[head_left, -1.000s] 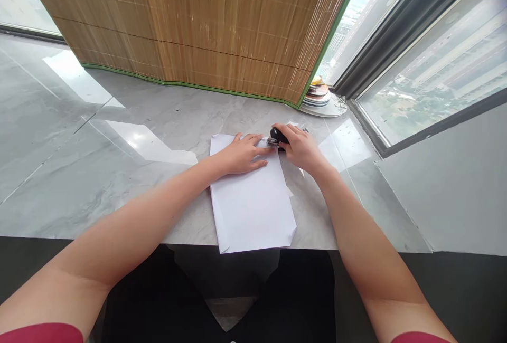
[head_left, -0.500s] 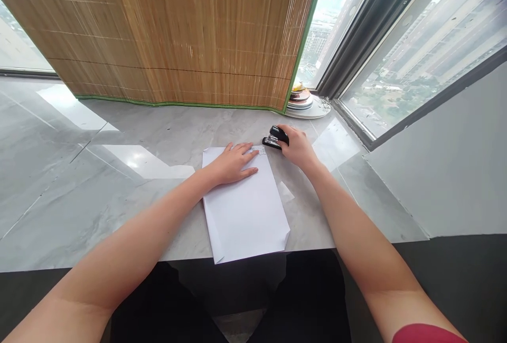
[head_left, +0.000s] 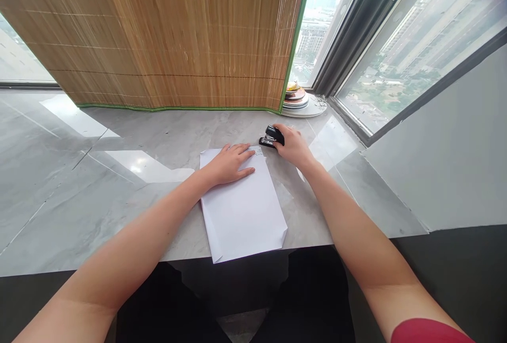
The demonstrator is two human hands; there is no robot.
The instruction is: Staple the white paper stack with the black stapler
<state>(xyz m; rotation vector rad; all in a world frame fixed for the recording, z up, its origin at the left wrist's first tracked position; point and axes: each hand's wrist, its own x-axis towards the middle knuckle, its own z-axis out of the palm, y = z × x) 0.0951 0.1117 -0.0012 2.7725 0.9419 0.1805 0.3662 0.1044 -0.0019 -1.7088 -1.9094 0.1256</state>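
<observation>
Left hand [head_left: 229,163] lies flat and open, palm down, on the upper part of the white paper stack [head_left: 241,206]. Fingers are spread toward the top right corner, presumably to pin the sheets so they stay aligned. The paper lies on the grey marble desk [head_left: 119,174], and its near edge overhangs the desk's front edge a bit. The bottom right corner looks slightly curled.

Right hand [head_left: 293,145] is closed around the black stapler [head_left: 271,137], gripping it from the right and above. The stapler sits on the desk just beyond the paper's top right corner, its nose pointing toward that corner. I can't tell whether it touches the sheet. There are small marks at the corner, likely staples, too small to confirm.

Behind them, a bamboo blind [head_left: 178,37] with green trim hangs down to the desk. A stack of plates [head_left: 297,101] stands at the window sill, well apart from the hands. Dark window frame [head_left: 344,47] on the right.

Versus a second ago:
- The stapler was then over the paper corner, with the right hand pressing it and the left fingertips right beside it. Now it's off the sheet, to the upper right.
- The left hand has stayed flat on the paper, in about the same spot.
- The camera has tilted up, so there's more blind and window in view.
- Over the last half second there's little change; the stapler has edged slightly away.
</observation>
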